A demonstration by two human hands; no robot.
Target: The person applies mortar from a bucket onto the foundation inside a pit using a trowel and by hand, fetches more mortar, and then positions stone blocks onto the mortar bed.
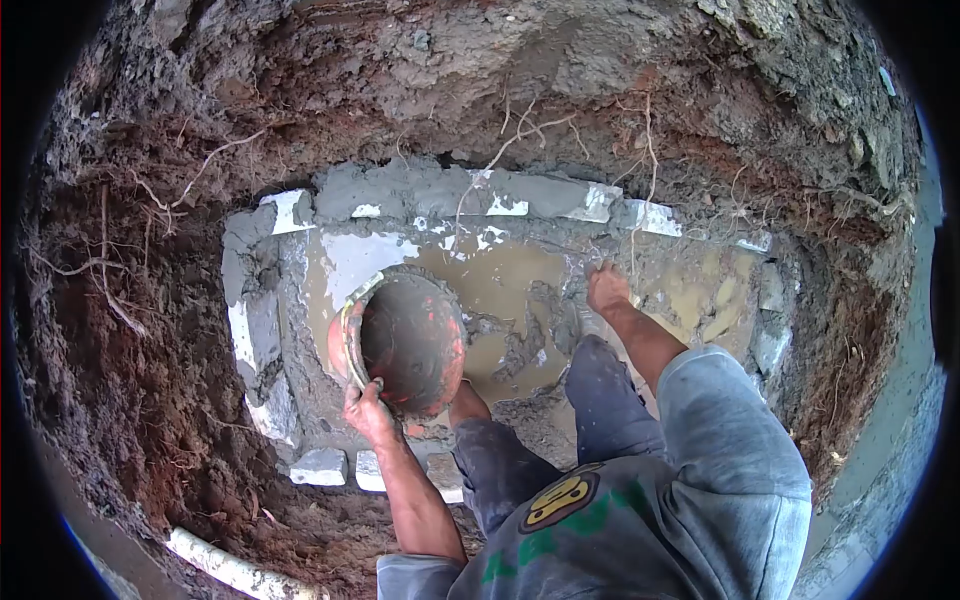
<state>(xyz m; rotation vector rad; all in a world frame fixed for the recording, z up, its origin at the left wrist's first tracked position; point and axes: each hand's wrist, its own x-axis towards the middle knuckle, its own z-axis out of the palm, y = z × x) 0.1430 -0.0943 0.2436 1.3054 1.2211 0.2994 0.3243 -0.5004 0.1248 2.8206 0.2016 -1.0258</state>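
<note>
My left hand (370,411) is closed on the near-left rim of a round, mud-stained orange bucket (412,340). The bucket is tilted so its dark, muddy inside shows. To the right, my right hand (606,287) is held low over the pit floor with its fingers curled downward; whether anything is between the fingertips is too small to tell. Muddy brown water (500,285) lies between the bucket and my right hand, with lumps of wet grey mortar (530,345) in it.
Mortar-covered blocks (430,192) line the pit's far side, and more blocks (320,467) stand at the near left. Steep earth walls (380,80) with hanging roots surround it. A white pipe (240,572) lies at the lower left. My legs stand inside the pit.
</note>
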